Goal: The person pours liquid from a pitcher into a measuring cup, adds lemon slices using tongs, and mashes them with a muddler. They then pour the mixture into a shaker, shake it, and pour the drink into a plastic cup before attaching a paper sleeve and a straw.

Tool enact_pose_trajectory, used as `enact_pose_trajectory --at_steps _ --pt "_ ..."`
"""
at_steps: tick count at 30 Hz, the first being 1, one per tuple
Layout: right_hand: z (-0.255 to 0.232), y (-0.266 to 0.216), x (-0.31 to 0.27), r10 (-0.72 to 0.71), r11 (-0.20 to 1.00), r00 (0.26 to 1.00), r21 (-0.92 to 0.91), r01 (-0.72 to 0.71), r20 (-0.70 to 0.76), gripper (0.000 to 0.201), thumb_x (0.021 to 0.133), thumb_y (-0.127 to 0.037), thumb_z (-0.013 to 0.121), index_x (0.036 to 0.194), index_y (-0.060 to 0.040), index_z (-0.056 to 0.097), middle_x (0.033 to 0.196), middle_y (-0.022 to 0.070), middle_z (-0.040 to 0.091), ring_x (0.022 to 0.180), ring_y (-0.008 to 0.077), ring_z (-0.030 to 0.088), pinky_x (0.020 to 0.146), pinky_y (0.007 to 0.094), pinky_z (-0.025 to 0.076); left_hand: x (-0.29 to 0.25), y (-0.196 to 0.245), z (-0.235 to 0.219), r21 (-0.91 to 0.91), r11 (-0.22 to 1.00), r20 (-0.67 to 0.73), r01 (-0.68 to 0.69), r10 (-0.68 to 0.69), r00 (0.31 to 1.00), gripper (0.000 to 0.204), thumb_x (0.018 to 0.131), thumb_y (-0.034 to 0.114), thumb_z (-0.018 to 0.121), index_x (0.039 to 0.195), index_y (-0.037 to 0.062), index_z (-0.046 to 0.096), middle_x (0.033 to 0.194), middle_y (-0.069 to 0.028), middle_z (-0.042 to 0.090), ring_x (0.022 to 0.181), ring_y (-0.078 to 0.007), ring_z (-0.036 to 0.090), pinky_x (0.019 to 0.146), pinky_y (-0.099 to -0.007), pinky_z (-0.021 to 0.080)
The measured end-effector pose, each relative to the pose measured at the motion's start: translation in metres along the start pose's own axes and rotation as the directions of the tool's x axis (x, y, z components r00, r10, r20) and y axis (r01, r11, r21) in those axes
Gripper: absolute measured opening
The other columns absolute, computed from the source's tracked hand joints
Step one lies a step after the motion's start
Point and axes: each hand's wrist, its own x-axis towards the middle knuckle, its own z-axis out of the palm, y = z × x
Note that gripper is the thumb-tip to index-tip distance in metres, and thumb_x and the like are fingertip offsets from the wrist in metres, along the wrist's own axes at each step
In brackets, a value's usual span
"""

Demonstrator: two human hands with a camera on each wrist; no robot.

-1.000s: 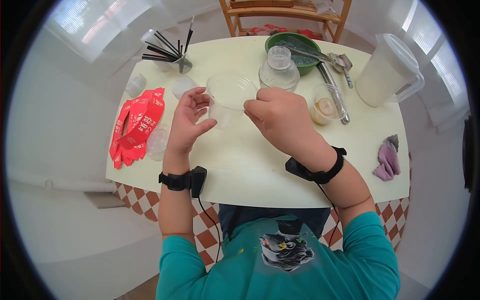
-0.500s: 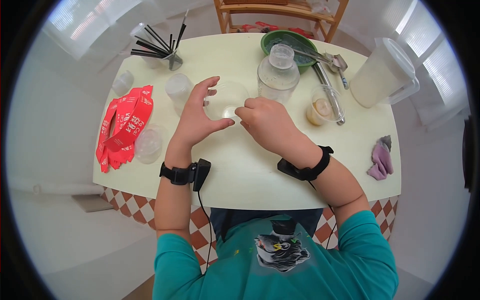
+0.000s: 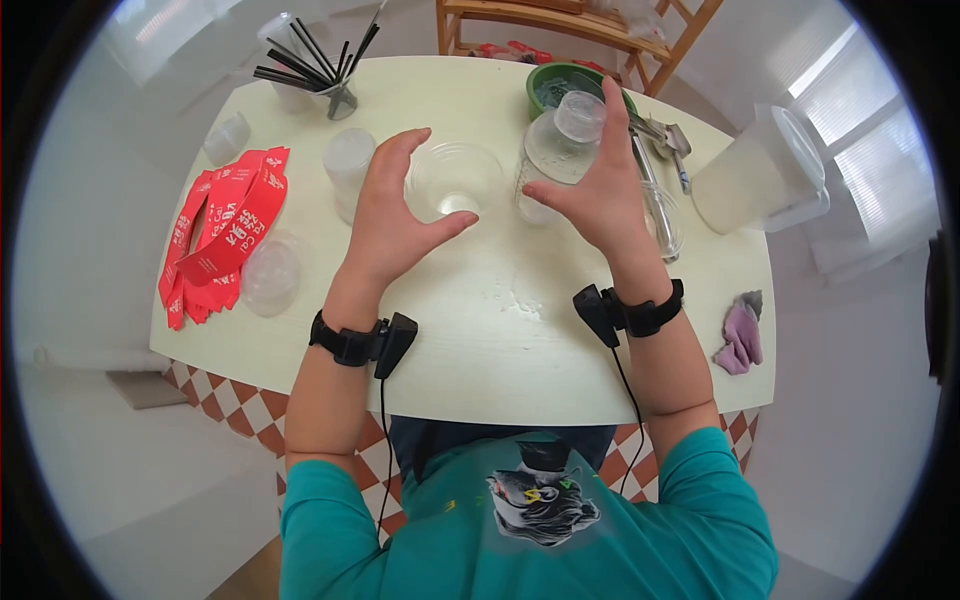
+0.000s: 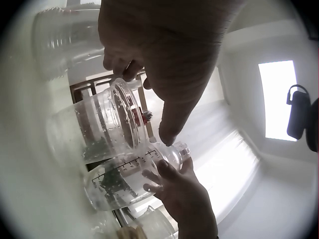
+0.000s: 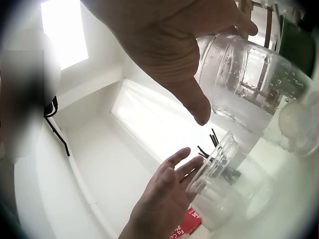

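Note:
A clear plastic cup stands on the table between the two hands. My left hand curves loosely along its left side, with the fingers at the cup's wall and the thumb held away in front. My right hand is spread beside a clear shaker bottle with a domed top and printed measuring marks. Its thumb reaches across in front of the bottle, and the fingers extend up along the bottle's right side. Droplets cling to the shaker's wall in the right wrist view.
Left: upturned stacked cups, red printed strips, a clear round lid, black straws in a cup. Right: a green bowl, metal utensils, a pitcher, a cloth. Water drops dot the table.
My right hand has let go of the clear cup's rim and moved right to the shaker, spreading its fingers. The cup has come down to the table; my left hand stays beside it.

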Motion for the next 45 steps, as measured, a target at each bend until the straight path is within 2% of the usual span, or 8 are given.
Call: enact_pose_trajectory --at_steps 5,13,16,21,22,26,37,45 --pt "0.002 0.001 0.001 0.013 1.0 1.0 -0.002 -0.013 0.003 0.108 0.056 -0.012 0.084 0.145 -0.0141 0.023 0.13 0.0183 0.048 0.119 0.0338 0.051 0.097 0.042 0.045 -0.003 0.0 -0.004 0.027 0.962 -0.263 -0.27 0.268 0.927 0.067 0.062 0.015 0.084 0.121 0.0034 0.054 0.12 -0.0137 0.057 0.112 -0.0276 0.055 0.095 -0.0369 0.046" --pt "-0.045 -0.041 -0.004 -0.097 0.979 0.995 0.181 0.097 -0.009 0.102 0.056 -0.015 0.082 0.142 -0.0086 0.029 0.129 0.0158 0.048 0.117 0.0294 0.053 0.097 0.0391 0.045 -0.015 0.021 0.003 -0.178 0.914 -0.156 -0.364 0.339 0.928 0.075 0.062 0.021 0.087 0.125 0.0017 0.05 0.122 -0.0143 0.055 0.112 -0.0275 0.055 0.093 -0.0357 0.046" --pt "-0.054 -0.056 -0.018 -0.127 0.942 0.991 0.32 0.105 0.05 0.106 0.054 -0.018 0.084 0.143 -0.0073 0.026 0.128 0.0142 0.047 0.117 0.0265 0.053 0.098 0.0387 0.045 -0.022 0.038 0.005 -0.386 0.903 0.121 -0.188 0.252 0.96 0.102 0.058 0.026 0.089 0.14 0.0027 0.034 0.134 -0.0147 0.046 0.124 -0.0276 0.048 0.102 -0.0384 0.04" --pt "-0.046 -0.071 -0.032 -0.219 0.912 0.964 0.384 0.146 0.153 0.116 0.053 -0.024 0.09 0.144 -0.0059 0.021 0.131 0.0121 0.04 0.119 0.0234 0.049 0.1 0.0373 0.042 -0.03 0.051 0.015 -0.423 0.895 0.124 -0.141 0.212 0.969 0.106 0.052 0.025 0.091 0.139 0.0018 0.034 0.131 -0.0156 0.05 0.12 -0.0266 0.053 0.101 -0.0373 0.042" --pt "-0.041 -0.073 -0.032 -0.258 0.905 0.965 0.363 0.223 0.051 0.103 0.057 -0.02 0.085 0.141 -0.0057 0.027 0.126 0.0152 0.049 0.11 0.0285 0.058 0.092 0.037 0.048 -0.03 0.05 0.016 -0.428 0.891 0.087 -0.151 0.206 0.975 0.105 0.052 0.024 0.091 0.138 0.0017 0.035 0.128 -0.0148 0.052 0.117 -0.0258 0.055 0.1 -0.0367 0.043" --pt "-0.038 -0.071 -0.031 -0.267 0.882 0.962 0.414 0.225 0.047 0.103 0.057 -0.019 0.085 0.141 -0.0062 0.026 0.123 0.0151 0.05 0.109 0.0275 0.057 0.092 0.0367 0.048 -0.028 0.048 0.013 -0.438 0.883 0.053 -0.167 0.211 0.976 0.101 0.051 0.022 0.089 0.135 0.0014 0.037 0.122 -0.0123 0.057 0.112 -0.023 0.058 0.097 -0.0355 0.045" --pt "-0.038 -0.06 -0.025 -0.22 0.705 0.952 0.709 0.006 0.212 0.118 0.05 -0.02 0.091 0.144 -0.0101 0.02 0.122 0.0108 0.05 0.115 0.0235 0.052 0.1 0.038 0.042 -0.025 0.042 0.003 -0.656 0.755 0.244 0.025 0.18 0.953 0.101 0.049 0.017 0.088 0.136 0.0023 0.038 0.124 -0.0092 0.053 0.116 -0.0189 0.052 0.1 -0.0336 0.04" --pt "-0.034 -0.054 -0.025 -0.257 0.67 0.95 0.742 0.041 0.18 0.12 0.049 -0.021 0.092 0.144 -0.0109 0.019 0.122 0.0134 0.051 0.115 0.0257 0.053 0.099 0.0389 0.043 -0.023 0.042 -0.005 -0.697 0.714 0.285 0.071 0.185 0.941 0.106 0.049 0.018 0.088 0.138 0.0029 0.035 0.125 -0.0085 0.051 0.119 -0.0193 0.049 0.103 -0.0345 0.037"
